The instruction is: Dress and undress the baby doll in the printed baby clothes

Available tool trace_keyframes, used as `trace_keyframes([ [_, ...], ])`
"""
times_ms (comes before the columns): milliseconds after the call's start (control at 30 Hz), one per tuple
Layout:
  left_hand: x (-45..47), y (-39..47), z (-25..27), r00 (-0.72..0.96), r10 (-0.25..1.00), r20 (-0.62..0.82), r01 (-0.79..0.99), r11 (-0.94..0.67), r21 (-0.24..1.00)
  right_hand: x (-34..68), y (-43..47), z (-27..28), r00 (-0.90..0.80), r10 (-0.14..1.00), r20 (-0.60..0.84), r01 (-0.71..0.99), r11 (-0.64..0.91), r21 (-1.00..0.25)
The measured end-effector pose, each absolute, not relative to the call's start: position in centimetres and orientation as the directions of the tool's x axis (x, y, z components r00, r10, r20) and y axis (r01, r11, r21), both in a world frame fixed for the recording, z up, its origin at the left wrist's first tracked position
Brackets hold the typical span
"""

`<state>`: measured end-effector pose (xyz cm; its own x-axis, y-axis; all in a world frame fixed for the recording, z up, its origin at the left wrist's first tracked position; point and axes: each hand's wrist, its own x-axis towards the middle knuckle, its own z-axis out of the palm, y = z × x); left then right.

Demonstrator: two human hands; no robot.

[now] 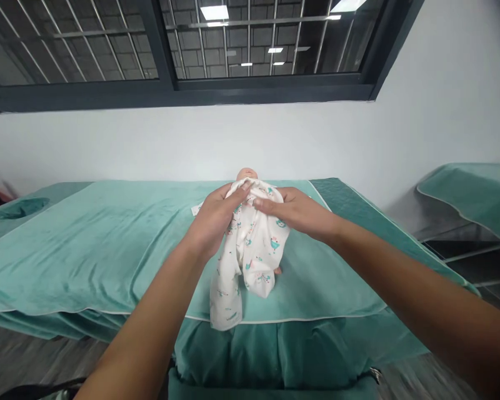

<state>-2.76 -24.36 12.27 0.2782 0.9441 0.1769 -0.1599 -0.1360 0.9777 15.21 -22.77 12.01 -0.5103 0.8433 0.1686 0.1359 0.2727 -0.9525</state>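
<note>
A white baby romper (253, 250) with small teal and red prints lies over a baby doll (246, 173) on the bed. Only the top of the doll's head and a bit of skin at the garment's right edge show. My left hand (215, 218) pinches the romper's upper left part near the neck. On the upper right, my right hand (296, 209) grips the fabric, its thumb pointing inward. One long leg of the romper hangs toward the bed's front edge. The cloth hides most of the doll and some of my fingertips.
A light green sheet (87, 239) covers the bed, with darker green cloth (275, 350) down its front. Behind is a white wall (191, 141) below a dark-framed, barred window (270, 89). Another green-covered surface (475, 189) stands at right.
</note>
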Motion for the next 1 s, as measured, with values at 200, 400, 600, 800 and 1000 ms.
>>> trace_keyframes([
  [200,-2.5,-25.1,11.2,0.538,0.842,0.047,-0.111,0.016,0.994,14.3,-22.0,11.0,-0.251,0.940,0.231,-0.189,0.186,-0.964],
  [400,-3.4,-24.2,10.2,0.473,0.881,0.031,-0.246,0.098,0.964,15.9,-22.2,10.6,-0.435,0.899,0.060,-0.120,0.008,-0.993],
  [600,-2.9,-24.0,8.9,0.477,0.878,-0.032,-0.316,0.205,0.926,16.0,-22.7,10.1,-0.648,0.759,-0.062,0.134,0.033,-0.990],
  [800,-3.2,-24.0,8.1,0.714,0.694,-0.089,-0.212,0.336,0.918,15.0,-21.8,9.4,-0.336,0.938,0.090,-0.185,0.028,-0.982],
  [1000,-3.1,-23.7,7.4,0.641,0.762,-0.094,-0.328,0.382,0.864,15.4,-21.6,8.1,-0.439,0.898,0.038,-0.221,-0.067,-0.973],
])
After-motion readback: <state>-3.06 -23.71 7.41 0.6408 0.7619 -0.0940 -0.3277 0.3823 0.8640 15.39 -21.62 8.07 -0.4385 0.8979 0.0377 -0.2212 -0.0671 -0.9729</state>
